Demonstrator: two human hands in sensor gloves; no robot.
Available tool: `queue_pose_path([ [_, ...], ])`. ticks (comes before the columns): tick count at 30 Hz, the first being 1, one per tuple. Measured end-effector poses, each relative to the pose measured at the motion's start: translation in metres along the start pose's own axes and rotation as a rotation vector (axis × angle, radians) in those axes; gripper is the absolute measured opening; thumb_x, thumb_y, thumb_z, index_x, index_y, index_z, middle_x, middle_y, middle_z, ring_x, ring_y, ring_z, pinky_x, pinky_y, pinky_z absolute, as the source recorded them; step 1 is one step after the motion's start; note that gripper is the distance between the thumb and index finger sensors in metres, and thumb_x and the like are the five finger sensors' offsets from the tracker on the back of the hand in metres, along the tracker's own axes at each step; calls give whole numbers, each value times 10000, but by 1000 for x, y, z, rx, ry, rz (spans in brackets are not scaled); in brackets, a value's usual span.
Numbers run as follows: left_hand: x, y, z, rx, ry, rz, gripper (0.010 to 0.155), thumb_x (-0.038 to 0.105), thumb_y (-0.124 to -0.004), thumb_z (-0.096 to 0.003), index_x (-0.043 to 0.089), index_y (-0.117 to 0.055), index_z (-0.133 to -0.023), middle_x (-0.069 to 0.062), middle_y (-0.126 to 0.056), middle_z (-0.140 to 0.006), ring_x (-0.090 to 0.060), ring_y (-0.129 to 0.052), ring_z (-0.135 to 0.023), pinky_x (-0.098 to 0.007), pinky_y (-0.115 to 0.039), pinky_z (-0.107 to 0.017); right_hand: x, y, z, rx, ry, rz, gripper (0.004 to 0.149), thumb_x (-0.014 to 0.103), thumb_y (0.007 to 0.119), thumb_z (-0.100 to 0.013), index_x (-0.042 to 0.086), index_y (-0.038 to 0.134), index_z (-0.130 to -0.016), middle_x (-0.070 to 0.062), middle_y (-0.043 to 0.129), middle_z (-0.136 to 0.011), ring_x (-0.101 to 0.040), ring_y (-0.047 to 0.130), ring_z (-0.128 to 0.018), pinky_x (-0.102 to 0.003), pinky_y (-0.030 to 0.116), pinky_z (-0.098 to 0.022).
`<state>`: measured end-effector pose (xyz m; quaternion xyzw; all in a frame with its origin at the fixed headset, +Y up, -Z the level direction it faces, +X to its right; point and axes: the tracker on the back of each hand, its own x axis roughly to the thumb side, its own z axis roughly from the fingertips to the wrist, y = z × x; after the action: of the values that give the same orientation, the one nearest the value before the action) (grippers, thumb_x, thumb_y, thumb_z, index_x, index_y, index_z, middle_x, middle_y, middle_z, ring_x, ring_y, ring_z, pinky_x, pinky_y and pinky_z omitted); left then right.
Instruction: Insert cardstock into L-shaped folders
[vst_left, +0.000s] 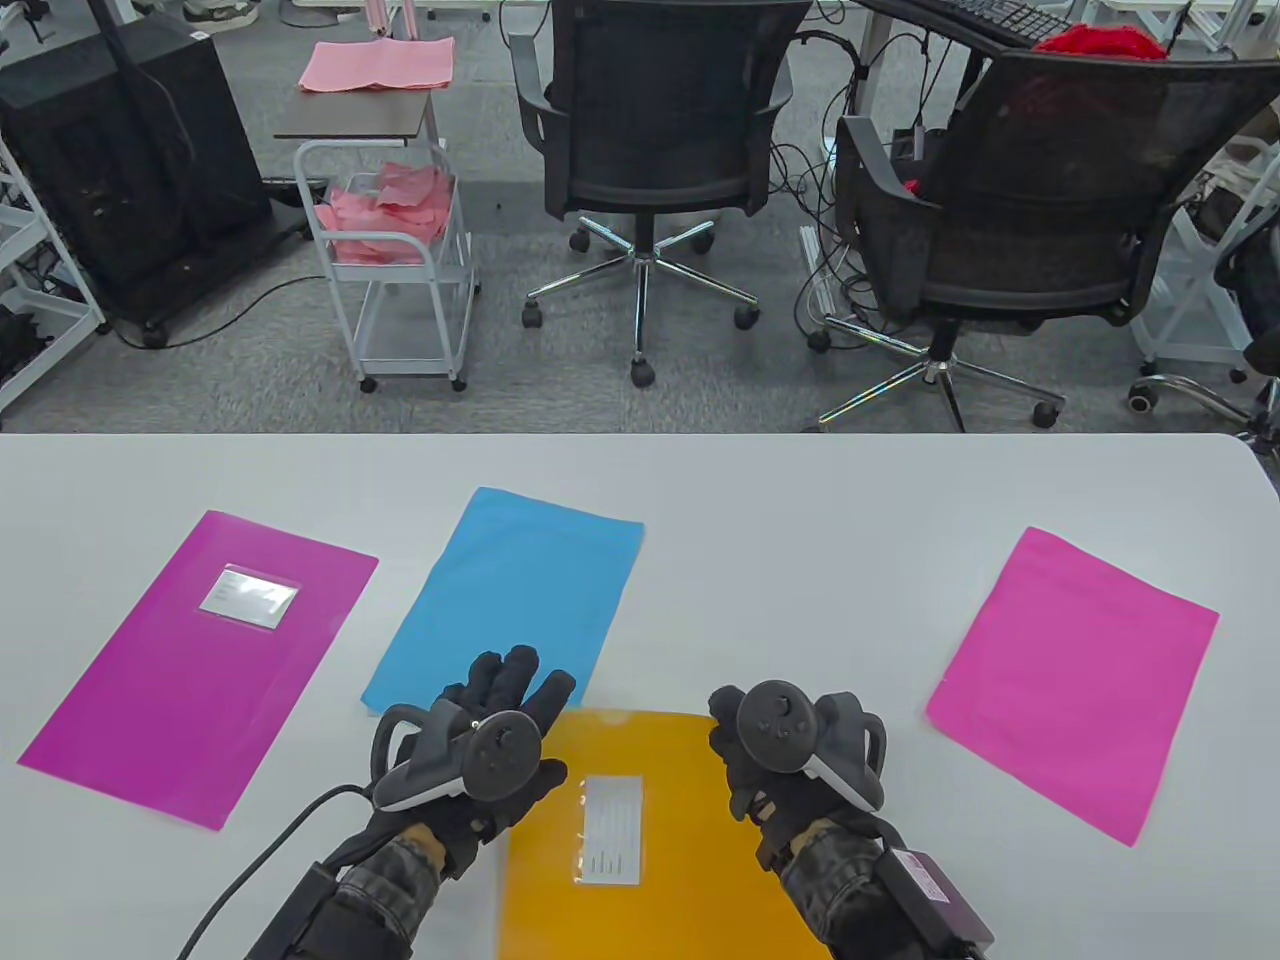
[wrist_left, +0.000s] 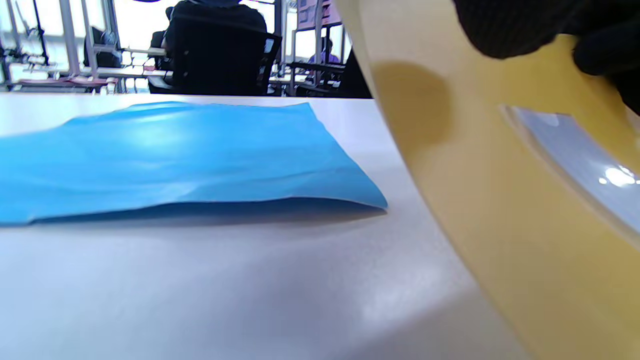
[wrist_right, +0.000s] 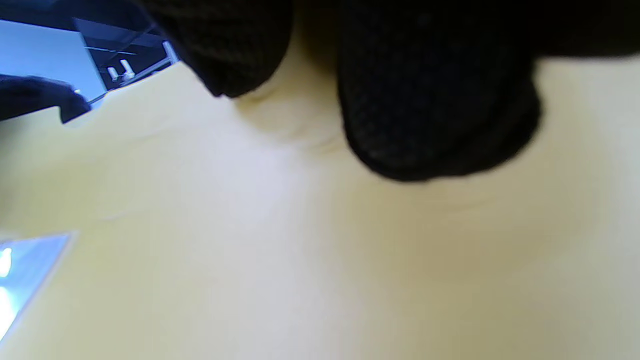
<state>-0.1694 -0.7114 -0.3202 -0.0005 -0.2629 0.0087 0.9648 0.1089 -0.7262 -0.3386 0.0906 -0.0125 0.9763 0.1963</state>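
1. The white label (vst_left: 612, 831) in a clear pocket on the orange folder (vst_left: 660, 900), between the left hand (vst_left: 470, 750) and the right hand (vst_left: 790, 755), carries printed lines too small to read.
2. The label (vst_left: 249, 596) on the purple folder (vst_left: 200, 665), far left of the left hand, is likewise unreadable.

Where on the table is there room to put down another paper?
The widest bare patch is between the blue sheet and the pink sheet, above the yellow folder. A strip along the table's far edge is bare too. It is crowded near the front, where both hands meet the yellow folder beside the magenta folder.
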Motion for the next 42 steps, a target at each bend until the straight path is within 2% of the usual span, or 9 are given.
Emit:
queue_pose_path([
  [6,21,3,5,190,-115,-140,617,487,-773,-458,286,-614,-1019,-153,-537,-1101,-477,-672,-996,-640,-637,-627,-11,1,-2,27,47,-14,468,364,794,-323,187,693,-744,-172,875,-518,-199,983,-114,-318,867,-10],
  [9,26,11,8,358,-137,-151,393,366,-814,-435,241,-860,-806,-54,-920,-834,-304,-1010,-679,-514,-810,-482,-8,1,-1,26,27,-14,477,365,786,-330,184,678,-758,-179,865,-540,-204,988,-133,-325,872,-24],
  [18,-3,2,4,262,148,519,393,339,-803,-434,212,-863,-801,-66,-1008,-659,-247,-1128,-424,-448,-907,-305,10,13,-2,230,-244,-175,706,358,774,-373,265,379,-951,-126,490,-1016,-282,971,-358,-381,882,-195],
  [26,-31,-4,8,252,331,904,393,340,-796,-431,195,-862,-789,-68,-1009,-609,-216,-1132,-342,-420,-920,-265,-9,-4,-7,146,-132,-158,677,371,806,-352,197,479,-919,-211,650,-779,-249,971,-259,-356,872,-115],
  [32,-46,-17,7,155,373,1160,396,354,-793,-441,197,-855,-799,-64,-1010,-609,-218,-1135,-344,-422,-919,-274,-39,-19,-10,142,-24,-336,454,348,809,-327,134,727,-718,-235,829,-620,-266,1013,-137,-359,894,-4],
  [34,-52,-28,8,93,372,1307,483,414,-765,-464,212,-741,-902,-28,-998,-658,-207,-1146,-401,-409,-927,-309,-43,-18,-11,180,-46,-424,443,343,805,-323,116,738,-697,-219,856,-489,-247,1016,-121,-347,896,4],
  [36,-58,-44,9,-46,295,1532,849,608,-746,-464,123,-395,-1066,-87,-906,-803,-279,-1108,-542,-461,-889,-382,-50,-17,-12,213,-54,-486,438,365,795,-323,136,741,-693,-185,864,-471,-218,1001,-96,-332,881,7],
  [39,-58,-64,18,-326,164,1789,1151,845,-585,-466,76,62,-1026,-279,-555,-1044,-533,-818,-877,-620,-708,-571,-55,-17,-15,243,-66,-643,439,395,786,-324,145,749,-682,-149,881,-443,-170,977,-53,-298,861,28],
  [42,-60,-66,21,-430,94,1770,1181,915,-489,-458,119,230,-953,-367,-236,-1095,-626,-516,-1019,-705,-526,-666,-59,-16,-16,254,-59,-709,441,406,783,-325,143,751,-677,-137,887,-431,-151,968,-36,-283,855,38],
])
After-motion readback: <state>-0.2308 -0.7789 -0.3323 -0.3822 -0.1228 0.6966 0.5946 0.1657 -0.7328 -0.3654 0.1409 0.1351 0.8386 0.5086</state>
